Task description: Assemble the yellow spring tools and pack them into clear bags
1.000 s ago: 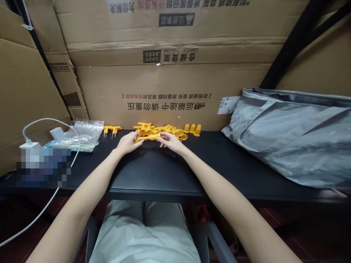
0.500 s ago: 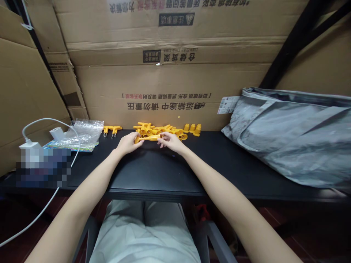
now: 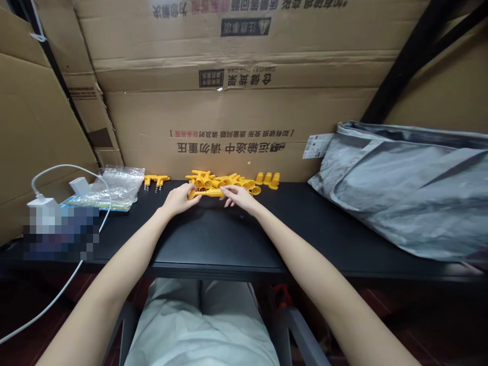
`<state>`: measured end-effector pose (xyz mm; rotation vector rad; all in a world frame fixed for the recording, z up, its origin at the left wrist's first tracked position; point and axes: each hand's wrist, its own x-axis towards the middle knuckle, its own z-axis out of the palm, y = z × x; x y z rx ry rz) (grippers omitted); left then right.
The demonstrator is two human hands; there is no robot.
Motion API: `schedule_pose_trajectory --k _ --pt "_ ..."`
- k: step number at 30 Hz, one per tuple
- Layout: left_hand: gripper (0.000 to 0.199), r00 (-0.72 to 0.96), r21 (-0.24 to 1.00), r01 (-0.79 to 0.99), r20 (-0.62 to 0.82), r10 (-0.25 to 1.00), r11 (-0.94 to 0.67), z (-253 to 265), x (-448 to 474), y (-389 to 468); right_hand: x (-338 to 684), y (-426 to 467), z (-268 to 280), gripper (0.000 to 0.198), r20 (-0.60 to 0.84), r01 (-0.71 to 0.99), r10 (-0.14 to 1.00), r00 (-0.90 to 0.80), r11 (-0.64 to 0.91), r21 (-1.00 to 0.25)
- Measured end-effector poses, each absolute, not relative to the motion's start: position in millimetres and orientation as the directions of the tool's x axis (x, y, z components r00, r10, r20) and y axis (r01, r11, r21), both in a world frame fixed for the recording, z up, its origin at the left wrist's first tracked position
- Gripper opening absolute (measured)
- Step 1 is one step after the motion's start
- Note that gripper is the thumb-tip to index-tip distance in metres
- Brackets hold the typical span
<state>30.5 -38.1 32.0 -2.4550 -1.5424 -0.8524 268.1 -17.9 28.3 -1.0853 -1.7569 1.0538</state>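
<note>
A yellow plastic corkscrew [image 3: 211, 192] lies level between my hands, just above the front of a yellow pile. My left hand [image 3: 180, 199] is closed round its T-shaped handle end at the left. Fingers of my right hand [image 3: 240, 197] pinch the wider, sleeve-like end at the right. No metal screw shows on this piece. Behind it, several yellow corkscrew parts [image 3: 232, 179] are heaped, some with round cup openings facing me; my hands hide part of the heap. Several loose yellow sleeves [image 3: 268, 178] stand to the right of it.
Yellow T-handles with bare metal screws [image 3: 156, 181] lie left of the heap. Farther left are a clear plastic bag [image 3: 118, 185], a white charger [image 3: 42, 208] and its cable. A large grey bag [image 3: 400, 193] fills the right side. Cardboard [image 3: 236, 112] walls off the black table [image 3: 217, 236].
My right fingers have shifted slightly along the sleeve end of the corkscrew. My left hand keeps its hold with barely any movement, and the other things stay put.
</note>
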Motion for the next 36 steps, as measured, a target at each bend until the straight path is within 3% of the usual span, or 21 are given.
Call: schedule_pose_trajectory --k 4,12,22,36 --pt "0.027 0.319 0.198 0.857 0.518 0.793 -0.475 32 30 -38 273 -17 28 0.043 0.267 0.187 0.896 -0.356 0.348 -0.919" --pt "0.028 0.322 0.19 0.857 0.529 0.785 -0.479 33 30 -39 268 -21 31 0.024 0.24 0.193 0.919 -0.314 0.31 -0.931" --pt "0.029 0.324 0.196 0.853 0.529 0.784 -0.484 31 30 -38 262 -26 34 0.038 0.209 0.223 0.94 -0.271 0.273 -0.936" --pt "0.028 0.333 0.191 0.853 0.518 0.788 -0.486 30 33 -39 254 -30 36 0.041 -0.018 0.139 0.972 -0.234 0.015 -0.99"
